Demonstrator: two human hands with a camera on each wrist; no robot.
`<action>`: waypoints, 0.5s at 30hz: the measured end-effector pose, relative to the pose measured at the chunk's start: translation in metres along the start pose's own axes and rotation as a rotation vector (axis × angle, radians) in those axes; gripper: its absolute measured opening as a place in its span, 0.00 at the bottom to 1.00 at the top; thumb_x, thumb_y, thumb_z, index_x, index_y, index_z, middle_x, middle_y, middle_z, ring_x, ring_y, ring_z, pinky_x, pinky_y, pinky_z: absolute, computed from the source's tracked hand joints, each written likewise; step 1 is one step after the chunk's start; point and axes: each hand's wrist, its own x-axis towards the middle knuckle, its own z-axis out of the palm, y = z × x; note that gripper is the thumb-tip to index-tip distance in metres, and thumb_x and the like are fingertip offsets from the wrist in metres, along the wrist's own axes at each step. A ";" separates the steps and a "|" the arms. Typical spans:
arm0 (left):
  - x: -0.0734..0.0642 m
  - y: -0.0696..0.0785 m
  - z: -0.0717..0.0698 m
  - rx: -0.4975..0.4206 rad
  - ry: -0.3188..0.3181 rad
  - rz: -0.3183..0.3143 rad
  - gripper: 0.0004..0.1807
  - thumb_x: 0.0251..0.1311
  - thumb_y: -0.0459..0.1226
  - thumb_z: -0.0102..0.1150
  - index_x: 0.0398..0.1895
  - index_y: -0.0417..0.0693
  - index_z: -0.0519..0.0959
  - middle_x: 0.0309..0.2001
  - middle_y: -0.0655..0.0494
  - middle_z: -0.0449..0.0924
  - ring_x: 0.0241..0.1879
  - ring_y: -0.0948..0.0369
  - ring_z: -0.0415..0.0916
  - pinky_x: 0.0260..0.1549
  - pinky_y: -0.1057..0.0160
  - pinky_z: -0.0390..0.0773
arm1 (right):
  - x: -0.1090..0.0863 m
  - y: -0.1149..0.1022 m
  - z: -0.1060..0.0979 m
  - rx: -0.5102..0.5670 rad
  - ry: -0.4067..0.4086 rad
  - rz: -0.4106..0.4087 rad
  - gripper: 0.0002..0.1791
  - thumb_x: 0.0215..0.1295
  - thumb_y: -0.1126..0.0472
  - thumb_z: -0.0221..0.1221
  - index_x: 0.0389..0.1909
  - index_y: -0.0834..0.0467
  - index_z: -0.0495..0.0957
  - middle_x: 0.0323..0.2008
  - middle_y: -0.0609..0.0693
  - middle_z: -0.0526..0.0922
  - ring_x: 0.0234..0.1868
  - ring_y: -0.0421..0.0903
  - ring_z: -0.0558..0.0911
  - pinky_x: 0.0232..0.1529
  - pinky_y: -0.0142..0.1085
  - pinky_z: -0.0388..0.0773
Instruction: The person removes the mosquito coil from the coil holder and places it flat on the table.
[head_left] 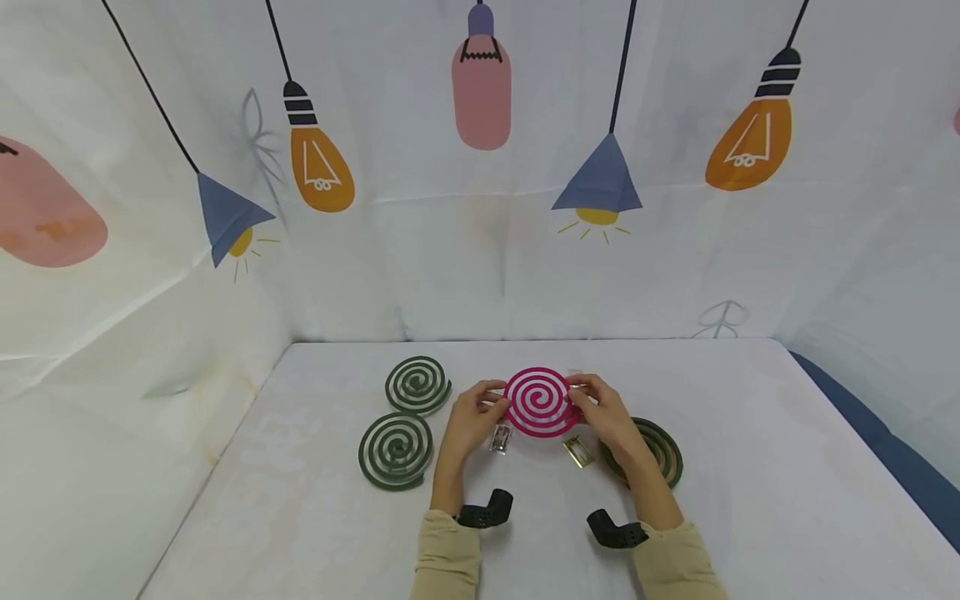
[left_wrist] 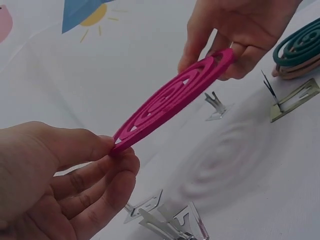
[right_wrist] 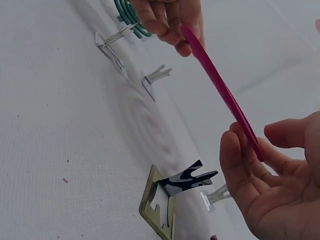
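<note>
A pink mosquito coil (head_left: 542, 402) is held up off the table between both hands. My left hand (head_left: 472, 417) pinches its left edge between thumb and fingers. At the opposite edge, my right hand (head_left: 603, 412) has its curled fingers around the rim; in the right wrist view its thumb (right_wrist: 287, 132) stands a little off the coil. The coil looks flat and tilted in the left wrist view, with its spiral shadow on the table below. Beneath it stand a silver metal coil stand (head_left: 500, 438) and a gold one (head_left: 579, 452), each with an upright prong.
Two green coils (head_left: 417, 385) (head_left: 396, 451) lie at the left. By the right forearm a green coil (head_left: 667, 450) lies over a brownish one, partly hidden. Another small silver stand (left_wrist: 216, 107) is farther back. A white printed curtain (head_left: 450, 267) hangs behind the white table (head_left: 300, 533).
</note>
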 end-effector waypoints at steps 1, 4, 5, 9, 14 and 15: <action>0.000 0.000 0.000 0.010 -0.004 0.002 0.17 0.61 0.34 0.58 0.54 0.42 0.76 0.41 0.41 0.83 0.35 0.55 0.84 0.33 0.66 0.82 | -0.001 0.000 0.000 -0.004 0.001 0.002 0.19 0.72 0.58 0.48 0.60 0.59 0.67 0.51 0.61 0.75 0.42 0.43 0.78 0.43 0.32 0.80; -0.001 0.001 0.000 0.030 -0.020 0.003 0.17 0.62 0.35 0.58 0.54 0.44 0.76 0.41 0.42 0.83 0.35 0.56 0.84 0.34 0.65 0.82 | -0.003 -0.001 -0.002 -0.004 0.001 -0.002 0.19 0.71 0.58 0.49 0.60 0.59 0.67 0.51 0.60 0.74 0.43 0.43 0.78 0.43 0.32 0.80; -0.001 0.002 0.000 0.038 -0.027 0.002 0.17 0.62 0.35 0.58 0.54 0.45 0.76 0.41 0.43 0.83 0.35 0.56 0.84 0.34 0.65 0.82 | -0.003 -0.002 -0.002 -0.001 0.001 -0.004 0.19 0.71 0.58 0.49 0.60 0.59 0.67 0.50 0.60 0.74 0.43 0.43 0.78 0.43 0.31 0.80; -0.003 0.004 0.000 0.059 -0.047 -0.006 0.17 0.62 0.36 0.58 0.54 0.46 0.75 0.41 0.44 0.83 0.35 0.57 0.84 0.34 0.65 0.82 | -0.005 -0.003 -0.005 -0.014 -0.001 -0.024 0.19 0.71 0.58 0.49 0.59 0.59 0.67 0.50 0.60 0.74 0.44 0.44 0.80 0.42 0.30 0.79; -0.005 0.009 -0.001 0.063 -0.059 0.006 0.17 0.62 0.36 0.58 0.54 0.46 0.75 0.41 0.44 0.83 0.35 0.57 0.84 0.34 0.65 0.82 | -0.006 -0.003 -0.008 -0.074 -0.001 -0.033 0.19 0.71 0.57 0.49 0.60 0.58 0.67 0.53 0.59 0.73 0.46 0.46 0.81 0.43 0.30 0.79; -0.005 0.009 -0.001 0.060 -0.061 0.010 0.17 0.62 0.36 0.58 0.54 0.45 0.75 0.41 0.44 0.83 0.35 0.57 0.84 0.34 0.65 0.82 | -0.006 -0.003 -0.008 -0.083 -0.002 -0.032 0.19 0.71 0.57 0.49 0.60 0.59 0.67 0.53 0.59 0.73 0.46 0.46 0.81 0.43 0.30 0.78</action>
